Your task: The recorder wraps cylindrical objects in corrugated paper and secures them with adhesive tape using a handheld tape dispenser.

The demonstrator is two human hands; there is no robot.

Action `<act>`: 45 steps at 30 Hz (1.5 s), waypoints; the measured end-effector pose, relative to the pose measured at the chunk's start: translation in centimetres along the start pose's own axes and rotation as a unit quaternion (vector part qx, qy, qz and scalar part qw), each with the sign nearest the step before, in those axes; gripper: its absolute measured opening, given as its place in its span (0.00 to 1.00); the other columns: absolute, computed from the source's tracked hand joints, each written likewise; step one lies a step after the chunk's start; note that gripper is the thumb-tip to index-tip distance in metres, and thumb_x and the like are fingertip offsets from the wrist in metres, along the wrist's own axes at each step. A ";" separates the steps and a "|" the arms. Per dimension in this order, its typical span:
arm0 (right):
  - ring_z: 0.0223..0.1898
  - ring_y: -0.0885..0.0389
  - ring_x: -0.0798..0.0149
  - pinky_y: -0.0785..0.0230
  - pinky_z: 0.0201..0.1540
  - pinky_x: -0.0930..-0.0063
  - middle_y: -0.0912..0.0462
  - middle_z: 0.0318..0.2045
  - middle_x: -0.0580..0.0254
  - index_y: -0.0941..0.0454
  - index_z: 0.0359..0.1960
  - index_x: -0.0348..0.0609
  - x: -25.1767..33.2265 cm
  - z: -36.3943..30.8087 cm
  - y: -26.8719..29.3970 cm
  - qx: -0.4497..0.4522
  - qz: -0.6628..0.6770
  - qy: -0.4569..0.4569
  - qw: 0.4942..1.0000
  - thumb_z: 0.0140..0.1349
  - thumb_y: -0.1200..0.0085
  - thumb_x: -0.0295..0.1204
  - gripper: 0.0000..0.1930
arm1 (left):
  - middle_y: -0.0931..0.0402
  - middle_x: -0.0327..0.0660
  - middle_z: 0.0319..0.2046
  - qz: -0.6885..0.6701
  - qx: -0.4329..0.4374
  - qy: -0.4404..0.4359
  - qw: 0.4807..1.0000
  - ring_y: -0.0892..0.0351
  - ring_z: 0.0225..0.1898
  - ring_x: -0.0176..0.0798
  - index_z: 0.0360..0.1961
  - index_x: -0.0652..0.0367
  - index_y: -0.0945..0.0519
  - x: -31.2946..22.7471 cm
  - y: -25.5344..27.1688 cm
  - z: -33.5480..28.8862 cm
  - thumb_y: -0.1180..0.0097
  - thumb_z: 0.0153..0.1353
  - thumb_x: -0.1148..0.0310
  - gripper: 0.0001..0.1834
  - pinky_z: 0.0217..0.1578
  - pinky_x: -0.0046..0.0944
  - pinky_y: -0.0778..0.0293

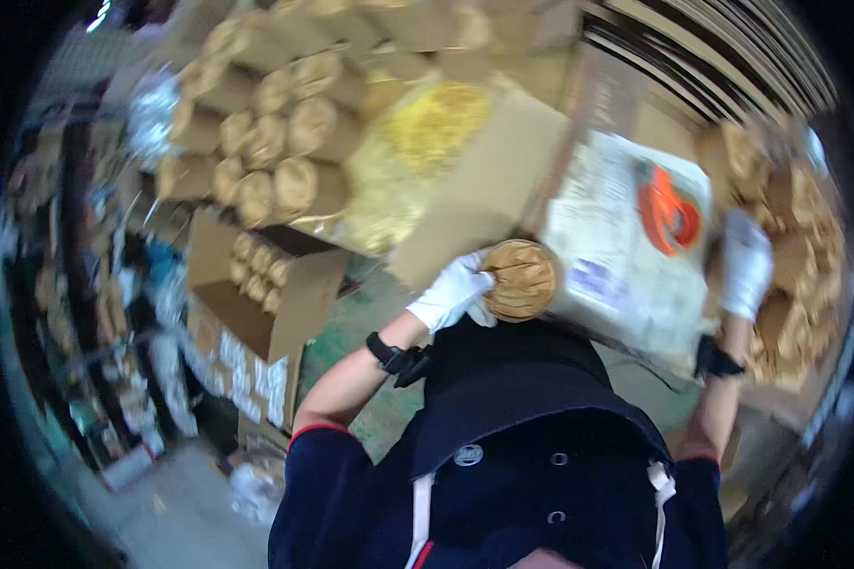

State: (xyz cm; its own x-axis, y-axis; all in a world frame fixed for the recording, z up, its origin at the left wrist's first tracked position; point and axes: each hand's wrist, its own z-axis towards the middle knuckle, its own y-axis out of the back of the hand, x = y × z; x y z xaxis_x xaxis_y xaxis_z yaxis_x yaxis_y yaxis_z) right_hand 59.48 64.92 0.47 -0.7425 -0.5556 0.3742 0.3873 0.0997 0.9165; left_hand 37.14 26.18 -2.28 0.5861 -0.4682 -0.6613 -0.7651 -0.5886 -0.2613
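Note:
My left hand point(451, 294), in a white glove, grips a round bundle wrapped in brown paper point(520, 280) at its left edge. Folded, gathered paper covers the end facing up. The bundle is held in front of my dark apron, by the near left corner of the worktop. Off to the right, my right hand point(747, 264), also gloved in white, is beside a pile of brown paper pieces point(802, 275). Its fingers are blurred, and whether it touches the paper does not show. Between the hands, an orange tape dispenser point(669, 211) lies on the worktop's pale covering point(588, 228).
Several similar wrapped bundles point(318, 128) are stacked at the far left. Near them lie yellow loose material point(441, 123) in clear plastic and a cardboard flap point(489, 180). An open carton point(294, 303) with small wrapped rolls stands left. Flat cardboard sheets point(721, 57) lean at the far right.

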 end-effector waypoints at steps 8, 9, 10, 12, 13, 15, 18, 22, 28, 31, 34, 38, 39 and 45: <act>0.44 0.17 0.51 0.24 0.46 0.60 0.21 0.52 0.48 0.47 0.70 0.46 -20.4 4.5 11.2 -0.050 -0.446 -0.057 0.892 0.68 0.57 0.34 0.29 | 0.21 0.52 0.25 -0.160 -0.157 -0.147 0.963 0.19 0.20 0.48 0.41 0.63 0.27 -8.1 13.7 -11.4 0.48 0.60 0.64 0.14 0.18 0.42 0.21; 0.42 0.17 0.54 0.24 0.43 0.62 0.22 0.53 0.51 0.57 0.74 0.49 -22.8 4.8 11.0 -0.020 -0.515 0.021 0.857 0.68 0.58 0.24 0.35 | 0.22 0.54 0.25 -0.198 -0.210 -0.117 0.950 0.20 0.19 0.48 0.41 0.61 0.29 -9.8 16.2 -12.3 0.50 0.60 0.61 0.14 0.19 0.41 0.22; 0.38 0.17 0.60 0.24 0.38 0.67 0.22 0.52 0.56 0.61 0.75 0.50 -22.8 5.6 9.9 -0.053 -0.548 0.145 0.822 0.65 0.59 0.20 0.38 | 0.22 0.55 0.25 -0.170 -0.283 -0.128 0.935 0.21 0.19 0.47 0.42 0.60 0.30 -10.6 19.5 -13.2 0.52 0.62 0.59 0.15 0.20 0.40 0.23; 0.30 0.21 0.72 0.26 0.31 0.78 0.22 0.52 0.63 0.66 0.75 0.51 -25.7 6.1 8.2 -0.048 -0.669 0.179 0.720 0.61 0.59 0.14 0.44 | 0.23 0.62 0.30 -0.209 -0.362 -0.154 0.895 0.22 0.23 0.53 0.47 0.65 0.36 -13.0 28.1 -13.5 0.58 0.67 0.59 0.18 0.22 0.44 0.24; 0.25 0.24 0.78 0.28 0.28 0.83 0.22 0.53 0.65 0.68 0.76 0.51 -28.7 5.9 7.6 0.007 -0.758 0.101 0.645 0.58 0.58 0.12 0.47 | 0.23 0.61 0.29 -0.217 -0.416 -0.158 0.869 0.22 0.23 0.52 0.47 0.65 0.36 -14.6 31.6 -12.5 0.64 0.72 0.59 0.17 0.22 0.44 0.24; 0.22 0.27 0.79 0.32 0.23 0.84 0.22 0.53 0.62 0.67 0.76 0.53 -31.0 7.9 6.8 0.041 -0.769 0.131 0.624 0.58 0.58 0.12 0.47 | 0.21 0.60 0.32 -0.119 -0.463 -0.207 0.853 0.18 0.26 0.51 0.46 0.65 0.33 -16.7 37.8 -11.1 0.65 0.73 0.61 0.16 0.25 0.42 0.19; 0.16 0.32 0.81 0.37 0.16 0.85 0.22 0.53 0.58 0.66 0.76 0.55 -32.2 9.4 6.9 0.095 -0.784 0.174 0.588 0.58 0.57 0.14 0.46 | 0.24 0.70 0.44 -0.183 -0.436 -0.223 0.852 0.17 0.40 0.63 0.51 0.75 0.36 -18.4 44.3 -8.5 0.66 0.73 0.60 0.23 0.39 0.47 0.16; 0.23 0.24 0.73 0.30 0.27 0.79 0.21 0.39 0.61 0.55 0.74 0.48 -29.4 8.4 8.5 0.132 -0.730 0.295 0.602 0.55 0.54 0.13 0.44 | 0.30 0.69 0.55 -0.149 -0.397 -0.275 0.863 0.25 0.55 0.61 0.55 0.80 0.35 -18.4 38.1 -5.1 0.64 0.72 0.59 0.28 0.57 0.48 0.27; 0.26 0.25 0.74 0.30 0.39 0.81 0.19 0.40 0.68 0.51 0.73 0.47 -31.7 10.0 10.4 0.064 -0.759 0.426 0.489 0.60 0.56 0.16 0.38 | 0.25 0.54 0.54 0.647 -0.326 -0.366 0.584 0.26 0.55 0.56 0.59 0.57 0.27 -6.6 10.5 0.5 0.34 0.48 0.53 0.37 0.57 0.52 0.30; 0.18 0.24 0.64 0.24 0.35 0.70 0.23 0.21 0.59 0.47 0.73 0.51 -29.9 8.6 8.6 0.057 -0.562 0.243 0.789 0.58 0.58 0.13 0.39 | 0.42 0.62 0.66 0.710 -0.276 -0.089 0.641 0.41 0.66 0.63 0.69 0.56 0.39 -2.5 3.8 1.6 0.31 0.39 0.39 0.58 0.67 0.63 0.50; 0.26 0.19 0.63 0.25 0.38 0.70 0.18 0.29 0.56 0.37 0.69 0.46 -21.5 8.0 7.7 0.129 -0.558 0.078 0.816 0.63 0.54 0.20 0.30 | 0.40 0.60 0.65 0.721 -0.302 -0.017 0.624 0.35 0.63 0.62 0.68 0.58 0.38 -0.3 2.6 1.6 0.30 0.40 0.41 0.56 0.65 0.60 0.44; 0.48 0.20 0.63 0.28 0.52 0.69 0.18 0.47 0.52 0.29 0.62 0.35 -20.9 6.6 11.2 -0.061 0.182 -0.185 0.964 0.70 0.52 0.32 0.21 | 0.38 0.58 0.62 0.702 -0.279 -0.063 0.652 0.28 0.55 0.60 0.65 0.57 0.36 -2.1 2.7 1.2 0.29 0.40 0.46 0.53 0.59 0.55 0.35; 0.52 0.23 0.64 0.30 0.54 0.70 0.20 0.51 0.53 0.27 0.60 0.33 -17.5 5.5 11.8 -0.072 0.218 -0.166 0.959 0.70 0.52 0.35 0.22 | 0.36 0.58 0.59 0.718 -0.318 -0.127 0.606 0.24 0.49 0.59 0.63 0.55 0.34 -2.2 3.2 0.3 0.28 0.39 0.48 0.49 0.50 0.52 0.27; 0.52 0.22 0.64 0.29 0.54 0.71 0.22 0.55 0.57 0.28 0.62 0.39 -6.0 -1.8 13.1 -0.083 0.256 -0.093 0.959 0.69 0.49 0.43 0.26 | 0.26 0.54 0.48 0.693 -0.286 -0.137 0.647 0.17 0.29 0.49 0.58 0.60 0.31 -5.4 -3.2 -0.8 0.32 0.41 0.42 0.47 0.27 0.45 0.21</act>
State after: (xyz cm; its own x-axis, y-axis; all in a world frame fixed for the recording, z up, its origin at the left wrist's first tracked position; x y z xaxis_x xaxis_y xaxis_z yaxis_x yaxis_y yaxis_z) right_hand 69.99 68.11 9.95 -0.5107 -0.3101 0.8018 0.7969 0.1794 0.5769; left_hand 36.59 30.03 2.71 -0.6869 -0.7195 -0.1020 -0.2353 0.0874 0.9680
